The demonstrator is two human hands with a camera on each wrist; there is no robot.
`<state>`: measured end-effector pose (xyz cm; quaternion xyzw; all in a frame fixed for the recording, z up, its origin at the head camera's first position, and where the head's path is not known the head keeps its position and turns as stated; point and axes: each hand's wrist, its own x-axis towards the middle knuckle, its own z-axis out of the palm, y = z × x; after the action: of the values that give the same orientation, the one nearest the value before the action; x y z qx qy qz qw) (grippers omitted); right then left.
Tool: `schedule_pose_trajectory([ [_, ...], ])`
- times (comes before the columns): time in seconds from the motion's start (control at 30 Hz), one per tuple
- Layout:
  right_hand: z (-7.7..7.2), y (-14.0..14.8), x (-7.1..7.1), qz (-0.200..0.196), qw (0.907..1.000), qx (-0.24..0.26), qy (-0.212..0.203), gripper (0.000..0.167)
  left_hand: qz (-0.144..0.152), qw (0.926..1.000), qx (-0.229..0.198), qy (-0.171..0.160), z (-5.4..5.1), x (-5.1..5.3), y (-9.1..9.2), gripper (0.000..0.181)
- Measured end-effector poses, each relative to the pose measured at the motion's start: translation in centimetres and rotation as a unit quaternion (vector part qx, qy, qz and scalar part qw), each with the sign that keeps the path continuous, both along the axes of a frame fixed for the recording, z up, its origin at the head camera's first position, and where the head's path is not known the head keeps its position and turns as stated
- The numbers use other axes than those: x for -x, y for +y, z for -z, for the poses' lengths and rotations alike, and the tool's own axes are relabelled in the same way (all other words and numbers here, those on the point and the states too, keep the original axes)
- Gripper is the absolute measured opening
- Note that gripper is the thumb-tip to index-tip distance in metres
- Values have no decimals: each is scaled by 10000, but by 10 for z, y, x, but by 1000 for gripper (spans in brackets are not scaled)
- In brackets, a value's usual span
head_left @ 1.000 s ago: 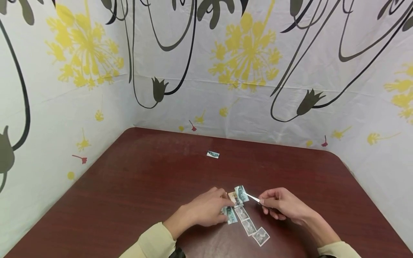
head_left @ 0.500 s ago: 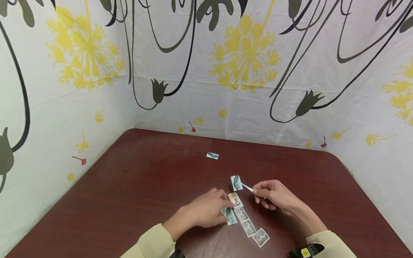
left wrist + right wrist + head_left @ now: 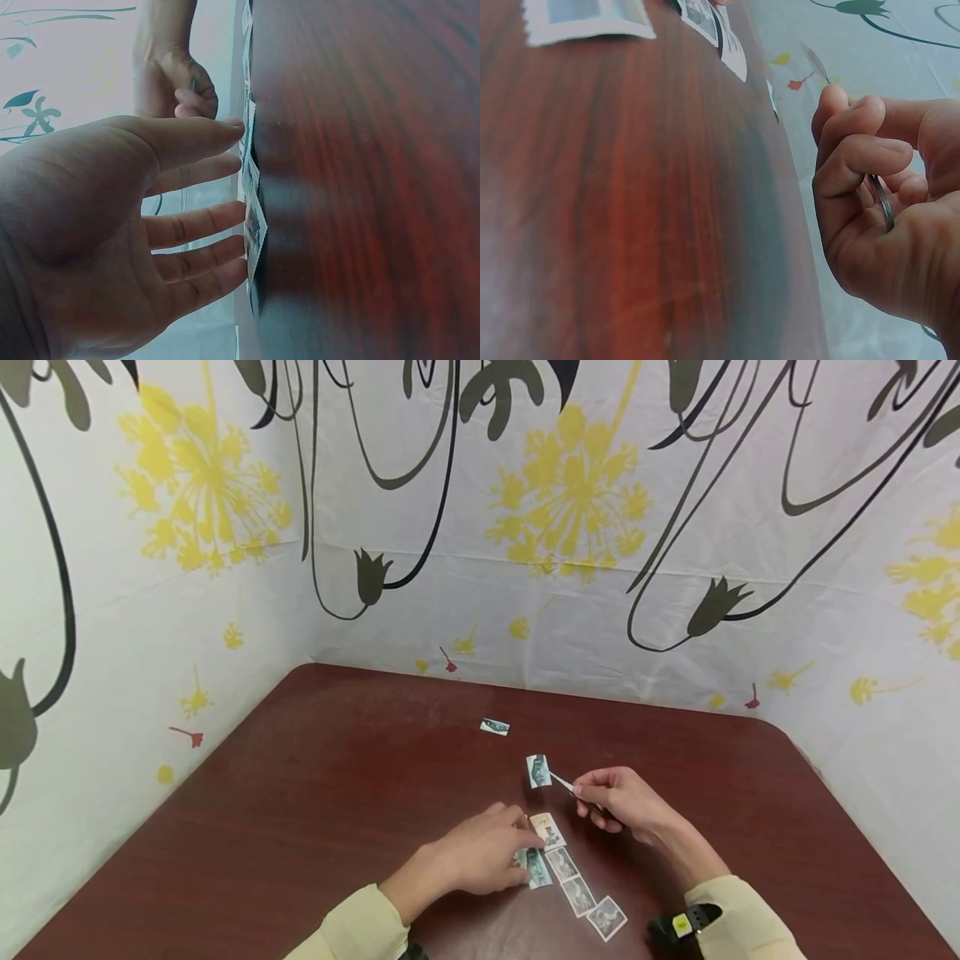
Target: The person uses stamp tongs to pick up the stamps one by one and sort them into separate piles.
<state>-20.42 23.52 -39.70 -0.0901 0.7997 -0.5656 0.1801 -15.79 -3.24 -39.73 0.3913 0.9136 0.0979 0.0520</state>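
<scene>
My right hand [image 3: 626, 802] pinches a pair of tweezers [image 3: 562, 782], whose tip meets the right edge of a teal stamp [image 3: 537, 771]. A shadow shows under that stamp, so it seems lifted off the table. In the right wrist view the tweezers' rear end [image 3: 881, 202] shows inside the curled fingers. My left hand [image 3: 483, 852] rests its outstretched fingertips on stamps at the table, as the left wrist view shows. Beside its fingers lie a beige stamp [image 3: 551, 828] and another teal stamp [image 3: 537, 870], partly hidden by the hand.
Two grey stamps [image 3: 577, 893] run in a row below the beige one, with a tilted grey stamp [image 3: 607, 918] nearest me. Farther off lies a single teal stamp [image 3: 495, 727] on the dark red table [image 3: 360, 727]. A patterned cloth [image 3: 480, 610] hangs behind.
The right hand and tweezers have carried the teal stamp away from the beige stamp, up and left toward the far side. The left hand has stayed in place.
</scene>
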Motion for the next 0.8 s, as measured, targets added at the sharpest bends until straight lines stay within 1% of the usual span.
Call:
schedule_pose_trajectory([
  [0.27,4,-6,12,142,9999,50,-51,28,15,10000,-12,-37,0,0,-1,44],
  [0.63,8,-10,25,179,9997,148,-123,29,24,10000,-12,-53,1,1,-1,44],
  [0.8,9,-14,32,215,9993,243,-175,30,32,10000,-10,14,2,1,-1,45],
])
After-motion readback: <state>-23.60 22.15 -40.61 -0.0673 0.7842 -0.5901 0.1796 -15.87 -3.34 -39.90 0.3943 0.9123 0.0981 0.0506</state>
